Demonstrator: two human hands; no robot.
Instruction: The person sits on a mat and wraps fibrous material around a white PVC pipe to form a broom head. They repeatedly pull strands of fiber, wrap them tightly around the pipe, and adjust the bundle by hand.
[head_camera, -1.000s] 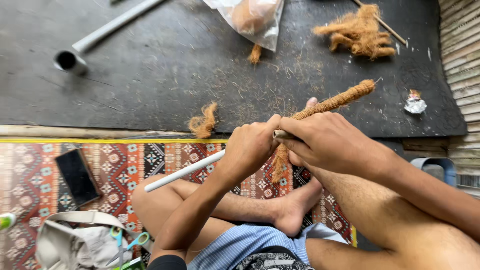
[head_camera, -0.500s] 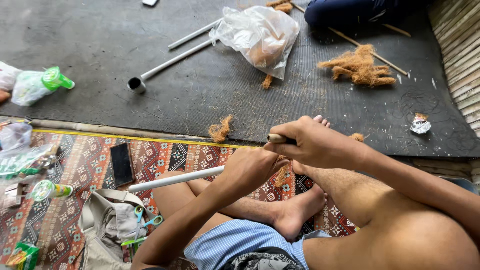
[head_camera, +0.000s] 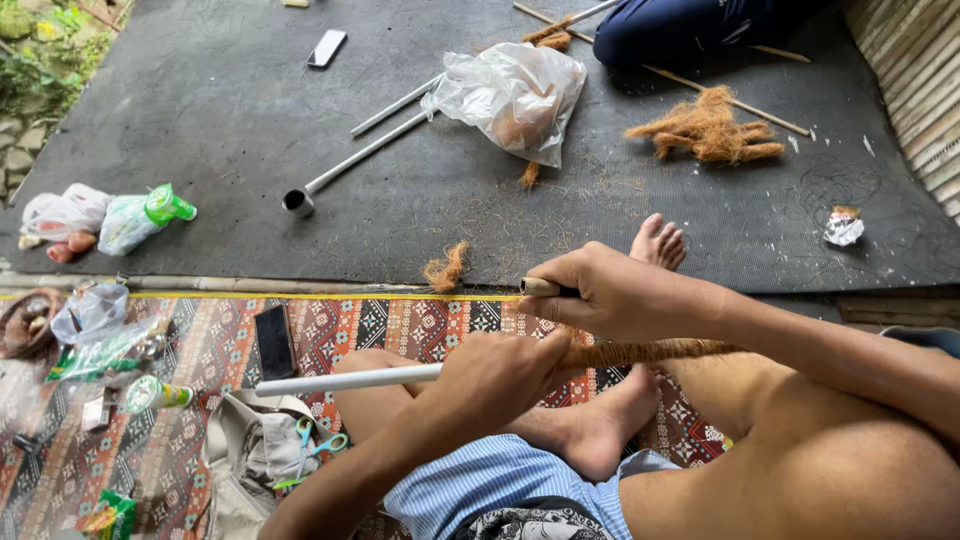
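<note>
The left hand (head_camera: 500, 375) is closed around a white pipe (head_camera: 345, 380), its grip tight where the bare pipe meets a stretch wound in brown coir fibre (head_camera: 650, 352). The right hand (head_camera: 610, 295) sits just above and beyond the left, fist closed on a short wooden stick (head_camera: 538, 287) whose blunt end pokes out to the left of that grip. The wrapped stretch runs from between the two hands out to the right, under the right forearm; the bare stretch runs left of the left grip, over a patterned mat (head_camera: 400, 320).

Judging by this, the winding is partly done: one length of pipe is covered and a long length left of the grip is bare. A small tuft of loose fibre (head_camera: 445, 268) lies just beyond the hands on the dark floor mat (head_camera: 200, 120). Well beyond the grip lie a bigger heap of fibre (head_camera: 712, 126), a plastic bag (head_camera: 512, 95) and two spare pipes (head_camera: 360, 155).
</note>
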